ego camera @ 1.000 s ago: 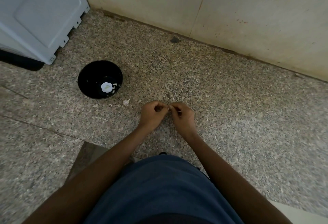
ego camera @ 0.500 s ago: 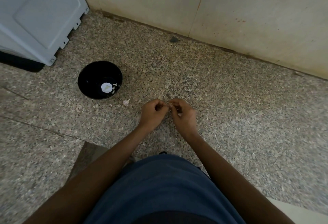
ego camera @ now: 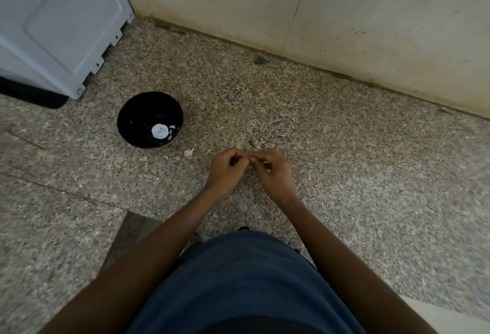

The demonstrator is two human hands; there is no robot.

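Your left hand (ego camera: pixel 225 172) and right hand (ego camera: pixel 273 173) meet at the fingertips, both curled, pinching a small white garlic clove (ego camera: pixel 252 159) between them. They are over the speckled floor (ego camera: pixel 344 148), right of the black bowl (ego camera: pixel 135 116) and a loose clove (ego camera: pixel 189 153).

Both bare forearms are reaching forward from the lower edge and converging, wrists bending slightly inward. Left hand (ego camera: pixel 225 168) and right hand (ego camera: pixel 274 172) are meeting fingertip to fingertip, fingers curling tight, thumbs and forefingers pressing together at the point of contact. Between those tips the two hands are pinching a pale bit (ego camera: pixel 250 158), too small to tell more; the backs of both hands are facing up.
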